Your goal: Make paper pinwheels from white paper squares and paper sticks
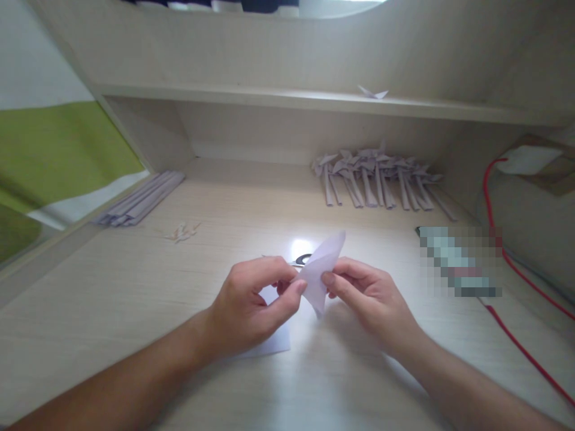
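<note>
2 hands pinch 1 folded paper piece (322, 266) above the desk (135, 287): left hand (245, 305) at 9 o'clock, right hand (372, 296) at 3, equally near. Long axis runs 1 to 7 o'clock, fingertips closed on its lower edges.

The head view looks forward and down, close over the desk (135, 299).

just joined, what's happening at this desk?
A person is folding paper by hand. Both the left hand and the right hand pinch a small folded piece of pale paper, held just above the desk. A flat sheet lies under the left hand. A row of finished folded pieces sits at the back right, a stack of paper strips at the back left, and a red cable runs along the right.
</note>
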The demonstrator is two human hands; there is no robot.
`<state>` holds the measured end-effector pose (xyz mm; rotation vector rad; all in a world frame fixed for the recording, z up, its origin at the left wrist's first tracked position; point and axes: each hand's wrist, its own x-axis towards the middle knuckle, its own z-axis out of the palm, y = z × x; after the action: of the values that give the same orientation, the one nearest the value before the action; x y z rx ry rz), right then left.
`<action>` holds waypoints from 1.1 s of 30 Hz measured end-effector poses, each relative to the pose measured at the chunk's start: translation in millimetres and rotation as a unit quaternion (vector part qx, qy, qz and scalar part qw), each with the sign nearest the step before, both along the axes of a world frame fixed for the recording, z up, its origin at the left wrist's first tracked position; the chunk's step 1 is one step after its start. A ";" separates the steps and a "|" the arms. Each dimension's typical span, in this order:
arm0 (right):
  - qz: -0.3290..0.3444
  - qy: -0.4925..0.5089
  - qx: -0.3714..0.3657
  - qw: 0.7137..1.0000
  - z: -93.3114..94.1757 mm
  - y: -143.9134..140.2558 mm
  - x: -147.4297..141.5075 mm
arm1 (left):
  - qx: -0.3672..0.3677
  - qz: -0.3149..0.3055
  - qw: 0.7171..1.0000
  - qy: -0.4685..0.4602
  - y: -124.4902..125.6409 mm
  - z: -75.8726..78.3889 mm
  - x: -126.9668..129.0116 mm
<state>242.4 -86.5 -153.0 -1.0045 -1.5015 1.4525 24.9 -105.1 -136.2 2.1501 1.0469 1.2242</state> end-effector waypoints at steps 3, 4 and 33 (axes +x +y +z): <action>0.012 -0.005 0.012 1.000 -0.6 0.4 1.0 | -0.002 0.012 1.000 0.001 0.2 0.3 -0.3; 0.015 -0.007 0.017 1.000 -0.8 0.3 1.3 | -0.002 0.015 1.000 0.000 0.1 0.2 -0.5; -0.006 0.074 -0.011 0.997 8.0 4.7 5.3 | -0.087 0.012 0.996 0.000 2.9 2.1 -0.7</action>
<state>247.7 -81.8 -145.0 -0.8970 -1.3735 1.5040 24.3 -102.3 -134.2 2.0110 1.1388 1.0993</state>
